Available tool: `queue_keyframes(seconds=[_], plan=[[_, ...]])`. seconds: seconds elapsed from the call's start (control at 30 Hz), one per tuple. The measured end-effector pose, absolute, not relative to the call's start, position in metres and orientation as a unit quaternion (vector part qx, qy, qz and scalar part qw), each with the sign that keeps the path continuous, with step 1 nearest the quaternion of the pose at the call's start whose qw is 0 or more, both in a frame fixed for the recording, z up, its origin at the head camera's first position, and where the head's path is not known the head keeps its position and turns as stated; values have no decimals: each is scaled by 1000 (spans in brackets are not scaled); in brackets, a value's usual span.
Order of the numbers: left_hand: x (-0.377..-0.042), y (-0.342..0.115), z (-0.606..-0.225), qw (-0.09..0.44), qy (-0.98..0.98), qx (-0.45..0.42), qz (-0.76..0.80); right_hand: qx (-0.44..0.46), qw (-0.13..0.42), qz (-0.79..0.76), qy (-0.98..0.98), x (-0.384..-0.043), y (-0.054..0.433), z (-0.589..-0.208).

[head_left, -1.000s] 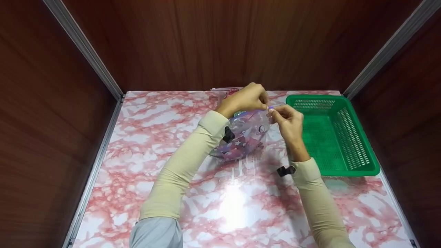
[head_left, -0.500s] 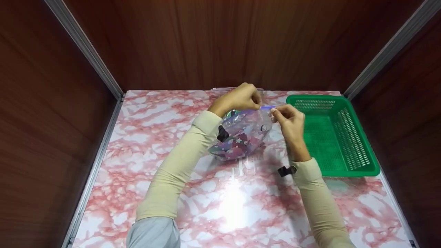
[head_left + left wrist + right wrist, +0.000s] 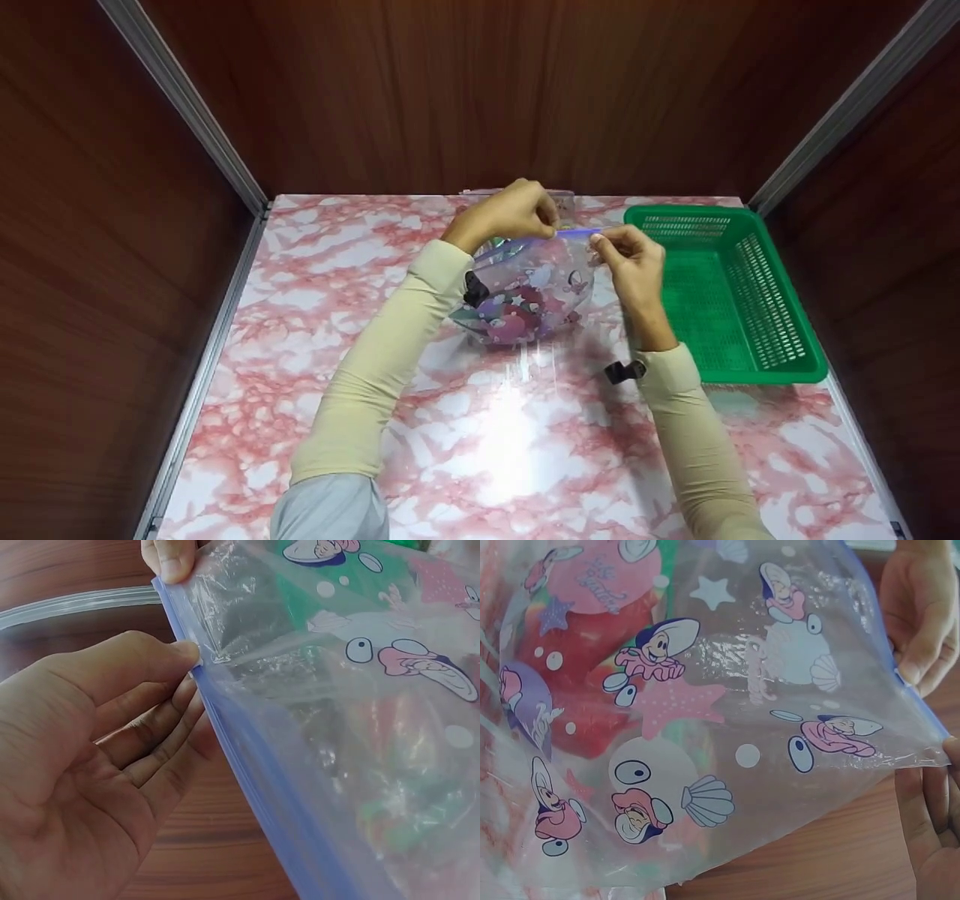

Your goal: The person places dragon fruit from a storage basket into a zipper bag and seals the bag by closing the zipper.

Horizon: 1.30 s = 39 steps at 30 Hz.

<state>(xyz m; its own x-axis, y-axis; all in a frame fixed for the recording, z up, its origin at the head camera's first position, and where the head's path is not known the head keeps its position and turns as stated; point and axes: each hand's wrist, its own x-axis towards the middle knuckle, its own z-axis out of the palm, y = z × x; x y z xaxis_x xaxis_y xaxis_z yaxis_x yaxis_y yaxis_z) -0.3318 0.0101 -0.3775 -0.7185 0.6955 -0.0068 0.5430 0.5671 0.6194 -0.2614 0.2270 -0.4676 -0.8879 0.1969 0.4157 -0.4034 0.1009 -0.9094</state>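
A clear zip bag [image 3: 555, 274], printed with seashells, starfish and cartoon figures, is held up over the table. Its purple zip strip [image 3: 244, 765] runs along the top edge. Between thumb and fingers, my left hand [image 3: 514, 211] pinches a small whitish slider [image 3: 196, 664] on that strip. At the bag's top right corner, my right hand [image 3: 636, 266] grips the end of the strip. Red and green contents [image 3: 604, 682] show through the film; their kind is unclear. My left forearm hides part of the bag in the head view.
Another clear bag [image 3: 562, 201] with a pinkish top edge lies behind, against the back panel. A green perforated basket [image 3: 814, 367] stands at the right of the red-and-white marbled table [image 3: 300, 360]. Dark wood panels [image 3: 480, 90] enclose the back and sides.
My left hand has slid leftward along the purple strip, away from the right hand, and more of the strip shows between them. The right hand has stayed nearly still at the corner.
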Motion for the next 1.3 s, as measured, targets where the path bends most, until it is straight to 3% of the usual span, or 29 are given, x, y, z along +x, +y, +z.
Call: queue_keyframes(seconds=[1.3], plan=[[-336,-38,-384,139,889,312,305,60,253,645,-719,-265,250,-479]])
